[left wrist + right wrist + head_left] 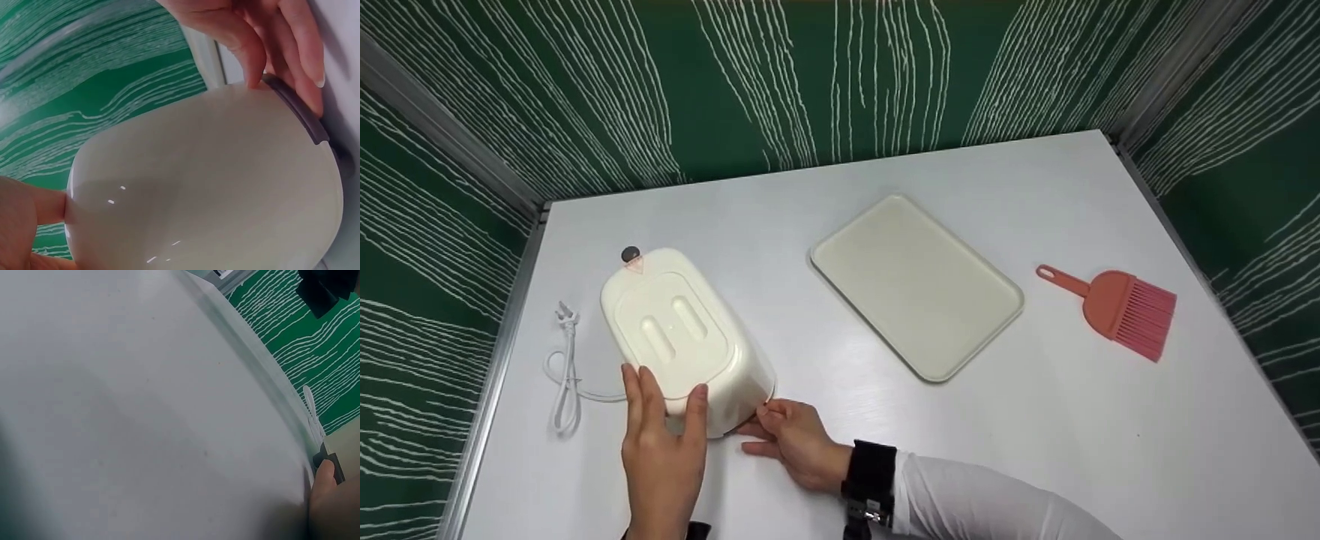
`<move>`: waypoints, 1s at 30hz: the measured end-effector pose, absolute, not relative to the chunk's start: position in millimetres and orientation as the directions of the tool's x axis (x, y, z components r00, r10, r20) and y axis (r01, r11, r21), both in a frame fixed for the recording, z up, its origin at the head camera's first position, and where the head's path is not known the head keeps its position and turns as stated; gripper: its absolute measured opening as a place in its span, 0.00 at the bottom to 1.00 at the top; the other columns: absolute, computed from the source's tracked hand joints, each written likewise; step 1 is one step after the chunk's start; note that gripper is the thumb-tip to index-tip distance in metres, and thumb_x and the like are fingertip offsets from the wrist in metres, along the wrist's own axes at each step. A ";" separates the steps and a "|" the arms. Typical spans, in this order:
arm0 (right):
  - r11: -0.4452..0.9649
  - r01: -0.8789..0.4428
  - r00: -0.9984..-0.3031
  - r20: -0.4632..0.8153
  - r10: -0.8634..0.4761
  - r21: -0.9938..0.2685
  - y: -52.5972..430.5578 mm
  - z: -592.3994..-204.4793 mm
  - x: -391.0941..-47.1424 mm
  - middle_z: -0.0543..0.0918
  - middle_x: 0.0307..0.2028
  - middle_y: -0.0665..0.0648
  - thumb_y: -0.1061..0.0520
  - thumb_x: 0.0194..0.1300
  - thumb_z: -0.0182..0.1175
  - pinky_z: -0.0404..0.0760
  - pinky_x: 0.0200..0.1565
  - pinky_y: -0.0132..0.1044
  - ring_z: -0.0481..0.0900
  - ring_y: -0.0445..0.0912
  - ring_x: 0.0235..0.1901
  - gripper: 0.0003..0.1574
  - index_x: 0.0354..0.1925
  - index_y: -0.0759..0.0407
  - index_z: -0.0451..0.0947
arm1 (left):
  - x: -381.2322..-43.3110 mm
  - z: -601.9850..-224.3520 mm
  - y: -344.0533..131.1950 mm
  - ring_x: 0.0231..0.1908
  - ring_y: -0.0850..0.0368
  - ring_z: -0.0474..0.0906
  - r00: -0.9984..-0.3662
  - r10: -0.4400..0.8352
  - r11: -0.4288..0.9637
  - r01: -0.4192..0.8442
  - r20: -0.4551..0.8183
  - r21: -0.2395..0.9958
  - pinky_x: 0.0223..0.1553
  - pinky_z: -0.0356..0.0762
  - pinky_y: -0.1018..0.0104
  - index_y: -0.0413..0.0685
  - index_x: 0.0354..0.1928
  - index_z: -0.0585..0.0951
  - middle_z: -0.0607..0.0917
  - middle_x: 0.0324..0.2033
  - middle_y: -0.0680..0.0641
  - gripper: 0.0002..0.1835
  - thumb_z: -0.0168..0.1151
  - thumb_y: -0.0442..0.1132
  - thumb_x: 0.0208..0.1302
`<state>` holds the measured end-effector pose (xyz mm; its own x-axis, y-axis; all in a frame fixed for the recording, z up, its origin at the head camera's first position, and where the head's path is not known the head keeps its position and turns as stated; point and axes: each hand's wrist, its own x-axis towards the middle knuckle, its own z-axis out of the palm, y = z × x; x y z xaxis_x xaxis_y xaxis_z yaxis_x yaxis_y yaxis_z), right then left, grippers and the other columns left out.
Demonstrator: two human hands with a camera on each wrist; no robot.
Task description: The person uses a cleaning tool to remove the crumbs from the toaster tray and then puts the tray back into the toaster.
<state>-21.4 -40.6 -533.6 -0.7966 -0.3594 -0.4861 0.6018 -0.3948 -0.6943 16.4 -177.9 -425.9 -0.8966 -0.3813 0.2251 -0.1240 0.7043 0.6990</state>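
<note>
A cream toaster with two long slot shapes on its top stands at the table's left side. A dark knob sticks out at its far end. My left hand rests straight, spread fingers and thumb on the near end of the top. At the bottom edge of the near end, my right hand pinches the dark crumb tray, thumb above and fingers below, as the left wrist view shows. The right wrist view shows mostly white table, with the right thumb at the dark strip.
Left of the toaster lies its white cord and plug. A pale rectangular tray lies mid-table. Farther right is an orange dustpan with a pink brush. Green walls with white lines border the white table.
</note>
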 end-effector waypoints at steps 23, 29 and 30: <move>-0.321 0.572 -0.820 -0.510 -0.260 -0.755 -45.9 -534.0 -17.9 0.88 0.40 0.65 0.66 0.79 0.53 0.89 0.38 0.41 0.91 0.52 0.40 0.07 0.40 0.66 0.75 | 15.5 -431.1 -177.1 0.72 0.29 0.60 -0.872 -0.370 0.724 -0.054 0.321 0.688 0.61 0.71 0.32 0.20 0.73 0.62 0.55 0.77 0.26 0.43 0.70 0.45 0.71; -0.336 0.577 -0.816 -0.511 -0.271 -0.744 -44.2 -533.6 -17.3 0.88 0.40 0.64 0.66 0.79 0.54 0.89 0.37 0.41 0.91 0.52 0.39 0.07 0.39 0.65 0.74 | 15.6 -432.7 -177.4 0.72 0.28 0.60 -0.869 -0.367 0.721 -0.042 0.331 0.692 0.60 0.71 0.32 0.19 0.72 0.62 0.55 0.76 0.25 0.43 0.70 0.45 0.71; -0.336 0.579 -0.815 -0.514 -0.269 -0.743 -43.7 -533.2 -17.5 0.88 0.40 0.65 0.66 0.79 0.54 0.89 0.37 0.41 0.91 0.52 0.39 0.07 0.39 0.65 0.75 | 16.0 -432.6 -177.2 0.72 0.28 0.60 -0.872 -0.369 0.716 -0.046 0.321 0.696 0.61 0.71 0.31 0.19 0.72 0.62 0.55 0.76 0.25 0.43 0.70 0.45 0.71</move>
